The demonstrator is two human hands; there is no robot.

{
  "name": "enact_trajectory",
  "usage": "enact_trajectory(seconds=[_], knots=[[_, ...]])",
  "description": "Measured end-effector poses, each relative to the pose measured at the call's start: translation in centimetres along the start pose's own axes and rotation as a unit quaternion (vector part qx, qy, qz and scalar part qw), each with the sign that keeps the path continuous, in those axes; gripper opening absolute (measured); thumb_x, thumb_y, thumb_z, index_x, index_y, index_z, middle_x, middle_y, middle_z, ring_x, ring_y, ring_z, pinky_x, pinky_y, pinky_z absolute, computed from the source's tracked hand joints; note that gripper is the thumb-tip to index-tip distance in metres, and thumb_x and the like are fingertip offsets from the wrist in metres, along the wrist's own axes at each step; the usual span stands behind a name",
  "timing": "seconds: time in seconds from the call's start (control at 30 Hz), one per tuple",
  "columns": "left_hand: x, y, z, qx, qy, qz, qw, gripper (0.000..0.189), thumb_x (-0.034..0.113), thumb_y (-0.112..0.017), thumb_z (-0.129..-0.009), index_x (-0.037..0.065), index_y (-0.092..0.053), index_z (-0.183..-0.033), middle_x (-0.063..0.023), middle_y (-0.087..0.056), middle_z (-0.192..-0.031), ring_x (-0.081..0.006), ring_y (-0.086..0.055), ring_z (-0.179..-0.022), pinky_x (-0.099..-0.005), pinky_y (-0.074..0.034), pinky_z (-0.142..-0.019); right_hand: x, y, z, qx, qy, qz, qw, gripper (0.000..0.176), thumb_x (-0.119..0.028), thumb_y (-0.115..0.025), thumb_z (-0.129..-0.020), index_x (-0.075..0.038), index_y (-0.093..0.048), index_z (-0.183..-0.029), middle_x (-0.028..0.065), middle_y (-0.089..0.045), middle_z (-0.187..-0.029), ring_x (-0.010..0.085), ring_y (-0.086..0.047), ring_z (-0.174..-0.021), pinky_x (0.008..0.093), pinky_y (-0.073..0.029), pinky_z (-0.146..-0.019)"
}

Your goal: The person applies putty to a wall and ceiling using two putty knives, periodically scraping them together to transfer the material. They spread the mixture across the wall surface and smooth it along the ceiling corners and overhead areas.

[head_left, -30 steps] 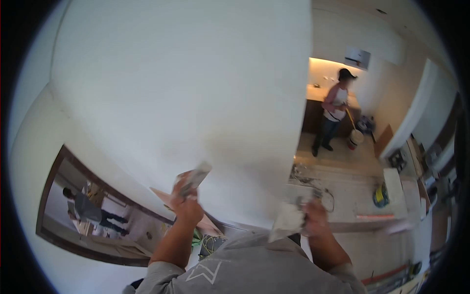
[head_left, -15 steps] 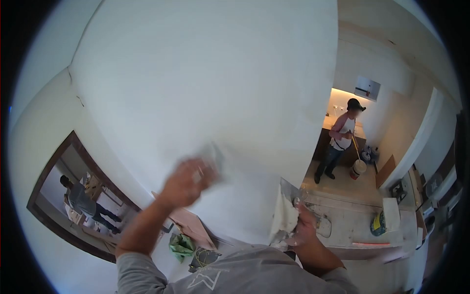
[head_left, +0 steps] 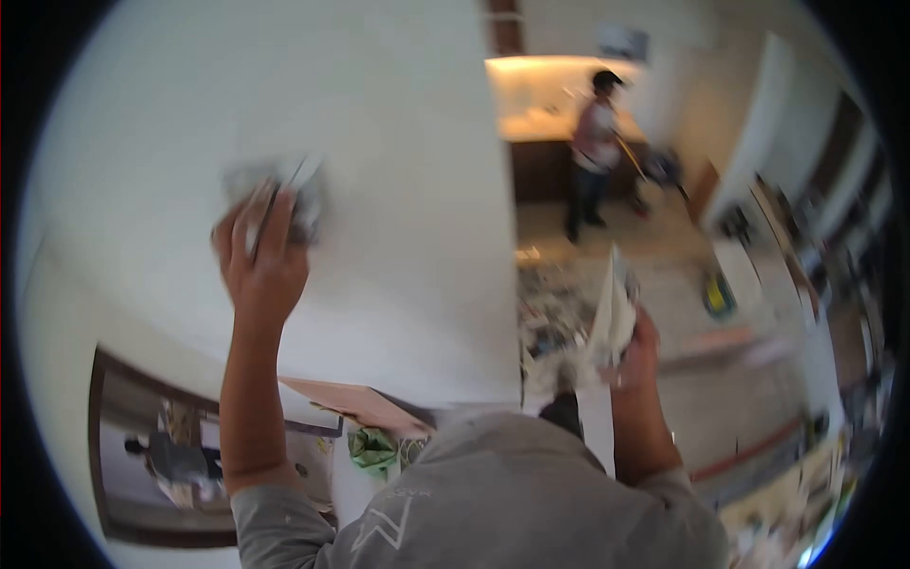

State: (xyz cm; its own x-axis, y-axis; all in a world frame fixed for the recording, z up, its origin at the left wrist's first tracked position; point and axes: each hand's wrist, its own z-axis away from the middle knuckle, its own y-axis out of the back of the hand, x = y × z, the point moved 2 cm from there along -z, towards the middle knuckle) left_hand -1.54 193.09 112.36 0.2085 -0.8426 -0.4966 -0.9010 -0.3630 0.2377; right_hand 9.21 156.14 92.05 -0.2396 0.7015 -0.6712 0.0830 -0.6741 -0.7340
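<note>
Pale wall point(head_left: 398, 237) fills my feed, the left hand point(head_left: 256, 254) gripping a blurred blade point(head_left: 309, 197) at its surface, the right hand point(head_left: 639, 356) holding a paste-laden tool point(head_left: 614, 318) beyond its edge, so I'd favour a low angle and even pressure.

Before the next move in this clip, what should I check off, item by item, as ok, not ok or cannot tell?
1. Left hand gripping the flat tool: ok.
2. Flat tool fully against the wall: cannot tell, blurred.
3. Right hand holding the paste-covered tool: ok.
4. Foot of the wall clear: not ok, a pinkish board and green bundle are there.
5. Co-worker away from both hands: ok.
</note>
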Motion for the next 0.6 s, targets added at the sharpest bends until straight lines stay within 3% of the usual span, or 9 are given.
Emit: enact_trajectory(seconds=[0.07,0.13,0.2,0.27,0.37,0.47,0.5,0.57,0.6], knots=[[3.3,-0.6,5.9,-0.037,0.009,0.051,0.998,0.045,-0.002,-0.066,-0.071,0.006,-0.068,-0.115,-0.0117,-0.064,-0.119,-0.0310,-0.057,-0.104,-0.0404,-0.045,-0.090,-1.3,3.5,-1.3,-0.001,0.054,-0.073,0.996,0.035,-0.036,-0.048,-0.099,-0.010,-0.061,-0.117,0.0026,-0.068,-0.102,0.0184,-0.065,-0.097,0.0355,-0.053,-0.082],[6.5,0.9,9.4,-0.138,0.034,0.084,0.986,0.038,0.001,-0.063,-0.078,0.001,-0.066,-0.115,-0.0172,-0.064,-0.115,-0.0348,-0.059,-0.100,-0.0431,-0.047,-0.086,-2.5,6.3,-1.7,0.010,0.100,-0.094,0.991,0.039,-0.034,-0.047,-0.100,-0.005,-0.056,-0.124,0.0081,-0.065,-0.114,0.0223,-0.063,-0.106,0.0397,-0.050,-0.092],[8.9,1.9,13.0,-0.136,0.125,0.234,0.955,0.033,0.005,-0.058,-0.084,-0.004,-0.064,-0.115,-0.0243,-0.063,-0.113,-0.0380,-0.060,-0.092,-0.0465,-0.050,-0.080,-3.3,7.6,-1.2,0.034,0.119,-0.094,0.988,0.040,-0.032,-0.047,-0.100,-0.003,-0.054,-0.127,0.0108,-0.063,-0.120,0.0245,-0.062,-0.110,0.0421,-0.049,-0.096],[12.2,3.5,13.0,-0.194,0.214,0.353,0.890,0.032,0.007,-0.052,-0.087,-0.007,-0.062,-0.114,-0.0278,-0.062,-0.108,-0.0408,-0.061,-0.087,-0.0482,-0.051,-0.077,-2.9,6.6,-0.5,0.086,0.111,-0.073,0.987,0.038,-0.030,-0.048,-0.099,-0.003,-0.053,-0.126,0.0109,-0.062,-0.120,0.0249,-0.062,-0.109,0.0427,-0.049,-0.095],[16.8,4.0,10.5,-0.176,0.209,0.528,0.804,0.032,0.004,-0.051,-0.086,-0.005,-0.062,-0.114,-0.0266,-0.062,-0.103,-0.0402,-0.061,-0.087,-0.0449,-0.052,-0.078,0.3,6.5,-1.2,0.078,0.041,-0.082,0.993,0.039,-0.034,-0.051,-0.098,-0.006,-0.055,-0.124,0.0086,-0.062,-0.119,0.0245,-0.061,-0.112,0.0447,-0.048,-0.096],[20.5,2.6,7.9,-0.124,0.164,0.603,0.771,0.028,0.008,-0.051,-0.091,-0.006,-0.061,-0.114,-0.0240,-0.061,-0.104,-0.0366,-0.060,-0.092,-0.0425,-0.049,-0.078,2.0,3.3,-0.8,0.042,-0.037,-0.115,0.992,0.037,-0.031,-0.053,-0.097,-0.004,-0.055,-0.123,0.0111,-0.062,-0.117,0.0255,-0.062,-0.108,0.0439,-0.049,-0.096],[21.6,2.0,7.0,-0.115,0.127,0.605,0.778,0.042,-0.003,-0.054,-0.074,-0.003,-0.062,-0.115,-0.0215,-0.059,-0.101,-0.0374,-0.061,-0.091,-0.0421,-0.053,-0.078,1.8,2.2,-0.2,0.062,-0.046,-0.095,0.992,0.037,-0.031,-0.054,-0.097,-0.004,-0.055,-0.123,0.0111,-0.063,-0.116,0.0253,-0.063,-0.106,0.0433,-0.049,-0.095],[23.7,0.8,6.1,-0.166,0.062,0.578,0.796,0.046,-0.003,-0.056,-0.070,-0.002,-0.063,-0.115,-0.0196,-0.058,-0.099,-0.0368,-0.060,-0.093,-0.0423,-0.053,-0.078,1.6,1.8,0.1,0.021,-0.029,-0.121,0.992,0.036,-0.032,-0.056,-0.097,-0.005,-0.056,-0.121,0.0106,-0.064,-0.109,0.0236,-0.063,-0.103,0.0406,-0.051,-0.091],[24.7,0.3,5.9,-0.190,0.028,0.564,0.803,0.048,-0.003,-0.056,-0.068,-0.002,-0.063,-0.115,-0.0186,-0.058,-0.098,-0.0366,-0.060,-0.094,-0.0425,-0.053,-0.078,0.5,2.5,0.0,0.044,0.013,-0.094,0.994,0.036,-0.032,-0.055,-0.097,-0.005,-0.056,-0.121,0.0102,-0.064,-0.109,0.0232,-0.063,-0.102,0.0397,-0.051,-0.090]])
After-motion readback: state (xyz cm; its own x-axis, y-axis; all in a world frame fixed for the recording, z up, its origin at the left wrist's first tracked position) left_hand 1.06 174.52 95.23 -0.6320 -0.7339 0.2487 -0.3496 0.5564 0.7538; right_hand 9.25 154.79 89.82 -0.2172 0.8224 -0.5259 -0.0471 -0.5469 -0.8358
